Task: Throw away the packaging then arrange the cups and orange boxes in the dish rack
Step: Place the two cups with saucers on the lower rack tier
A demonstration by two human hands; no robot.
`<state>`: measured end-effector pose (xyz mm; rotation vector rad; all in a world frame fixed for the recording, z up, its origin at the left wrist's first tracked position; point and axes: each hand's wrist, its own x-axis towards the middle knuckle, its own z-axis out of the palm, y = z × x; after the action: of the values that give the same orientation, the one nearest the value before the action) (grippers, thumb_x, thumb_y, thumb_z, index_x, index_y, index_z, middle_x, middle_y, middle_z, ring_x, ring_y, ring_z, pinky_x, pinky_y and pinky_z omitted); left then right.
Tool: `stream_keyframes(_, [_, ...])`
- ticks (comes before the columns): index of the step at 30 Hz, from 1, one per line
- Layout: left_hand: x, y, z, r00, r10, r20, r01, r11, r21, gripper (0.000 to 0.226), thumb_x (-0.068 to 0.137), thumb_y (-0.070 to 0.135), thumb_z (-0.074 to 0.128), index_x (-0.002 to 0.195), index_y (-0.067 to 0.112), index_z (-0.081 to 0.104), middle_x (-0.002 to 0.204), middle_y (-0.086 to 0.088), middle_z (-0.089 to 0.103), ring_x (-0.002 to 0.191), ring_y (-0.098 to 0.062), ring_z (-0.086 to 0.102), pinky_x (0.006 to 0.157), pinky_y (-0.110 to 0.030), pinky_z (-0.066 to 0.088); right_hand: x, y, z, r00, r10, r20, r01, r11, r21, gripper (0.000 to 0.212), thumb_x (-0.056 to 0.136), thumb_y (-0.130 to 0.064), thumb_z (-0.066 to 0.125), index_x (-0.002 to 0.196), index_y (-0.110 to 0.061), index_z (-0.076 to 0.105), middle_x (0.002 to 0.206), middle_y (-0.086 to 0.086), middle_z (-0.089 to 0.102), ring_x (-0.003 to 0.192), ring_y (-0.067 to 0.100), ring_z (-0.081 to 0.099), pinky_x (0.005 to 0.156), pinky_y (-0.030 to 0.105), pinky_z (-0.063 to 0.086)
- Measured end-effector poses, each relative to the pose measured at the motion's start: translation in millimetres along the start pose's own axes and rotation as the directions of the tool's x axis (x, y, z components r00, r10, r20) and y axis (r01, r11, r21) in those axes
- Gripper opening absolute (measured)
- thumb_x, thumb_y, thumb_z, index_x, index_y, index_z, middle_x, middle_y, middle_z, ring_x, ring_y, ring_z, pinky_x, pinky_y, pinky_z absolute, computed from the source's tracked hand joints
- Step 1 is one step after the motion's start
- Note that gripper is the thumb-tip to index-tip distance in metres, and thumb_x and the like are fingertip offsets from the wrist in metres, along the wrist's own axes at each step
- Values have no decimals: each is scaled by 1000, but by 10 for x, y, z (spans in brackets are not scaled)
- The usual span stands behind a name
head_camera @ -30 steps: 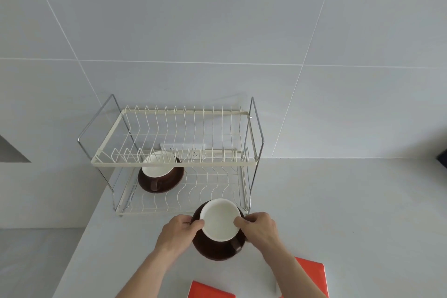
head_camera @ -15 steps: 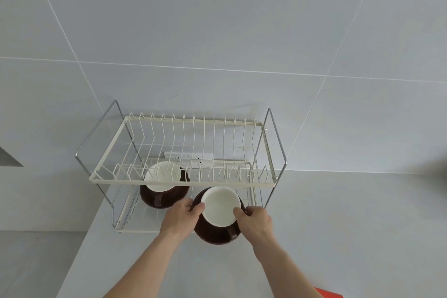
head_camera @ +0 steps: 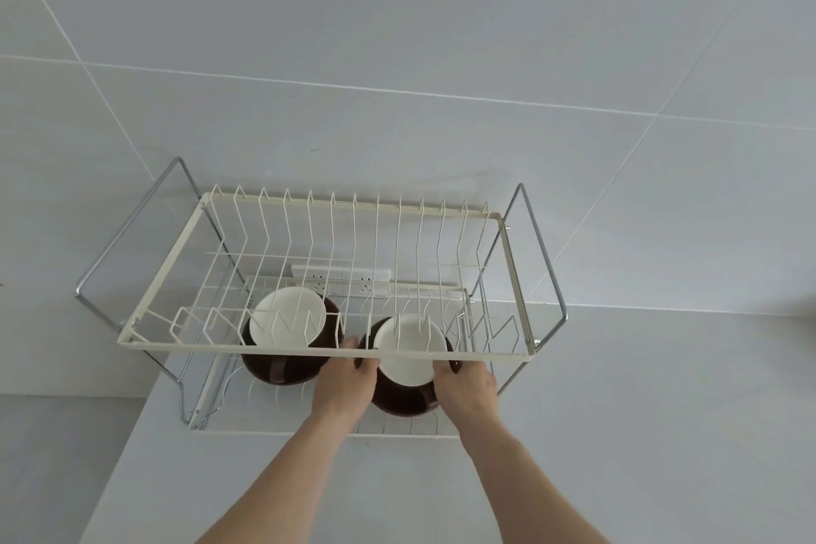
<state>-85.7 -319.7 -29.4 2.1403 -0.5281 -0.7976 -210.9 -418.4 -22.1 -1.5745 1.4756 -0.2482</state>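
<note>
A two-tier cream wire dish rack [head_camera: 309, 352] stands on the white counter against the tiled wall. On its lower tier sits a brown cup with a white inside [head_camera: 282, 325], towards the left. A second brown cup with a white inside [head_camera: 408, 360] is on the lower tier to its right. My left hand [head_camera: 342, 384] grips that second cup's left side and my right hand [head_camera: 468, 386] grips its right side. The upper tier holds nothing. The orange boxes are out of view.
A white power strip [head_camera: 340, 274] is fixed to the wall behind the rack. The counter's left edge [head_camera: 128, 433] drops off just left of the rack. The rack's chrome side handles [head_camera: 545, 252] stick up at both ends.
Both hands have carried the second cup forward from the counter in front of the rack onto the lower tier, beside the first cup. The view has tilted up, and the orange boxes left the frame.
</note>
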Motion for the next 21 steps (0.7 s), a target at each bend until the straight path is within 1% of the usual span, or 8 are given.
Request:
stream_keyframes(2, [42,16,22,1000,7,-5,-7,999,-33,14,99,29,47,94,17,54,80,7,59,78,-16,53,63,-29,38,35,-21,-4,1000,17,8,-17,1000,23,17,90,-23,52,85,-10,63,77,1,62,73,17,57,75,37,52])
stream_keyframes(4, [93,26,40,1000,-2,-13,1,999,-49,12,96,22,48,98,13,56,83,4,59,80,-19,53,68,-36,41,81,-44,11,999,46,11,-47,998,44,18,88,-28,52,88,-13,63,83,2,62,82,23,60,81,42,54])
stream_keyframes(7, [157,42,61,999,-42,16,44,995,-85,8,96,23,49,103,19,52,88,9,58,83,-13,53,79,-37,40,149,-85,25,998,57,38,-58,998,27,25,87,-36,49,94,-14,59,96,7,61,97,31,61,86,46,51])
stream_keyframes(9, [178,60,55,999,-36,17,37,996,-84,12,96,26,49,102,16,53,94,1,63,90,-20,59,82,-41,44,205,-86,35,997,47,54,-46,999,-9,31,86,-37,48,98,-11,60,101,12,64,98,33,62,85,45,52])
stream_keyframes(14, [396,-38,108,1000,19,10,-18,1000,-23,24,97,31,50,109,11,55,96,-10,66,95,-28,63,90,-49,50,321,-121,67,998,46,32,-46,999,-5,27,91,-32,51,88,-7,61,84,12,67,83,32,65,78,44,56])
stream_keyframes(16, [543,-150,163,1000,16,15,-15,1000,-25,45,91,45,50,113,6,52,99,-17,65,98,-34,63,93,-54,49,347,-136,92,999,48,14,-48,999,-2,29,91,-32,51,89,-6,63,82,12,68,83,31,65,79,46,58])
stream_keyframes(18, [701,-298,231,1000,-20,9,20,1000,17,68,80,63,39,117,8,51,107,-20,65,102,-37,62,93,-56,49,374,-154,108,999,37,-1,-37,998,-44,32,93,-32,49,92,-3,62,82,10,64,85,31,62,78,44,56])
stream_keyframes(21, [827,-381,291,999,-27,39,23,995,96,58,89,54,40,130,13,49,128,-18,61,114,-37,59,100,-53,46,414,-176,115,1000,14,-11,-16,984,-176,30,97,-32,44,91,-7,59,76,0,51,82,26,51,70,34,42])
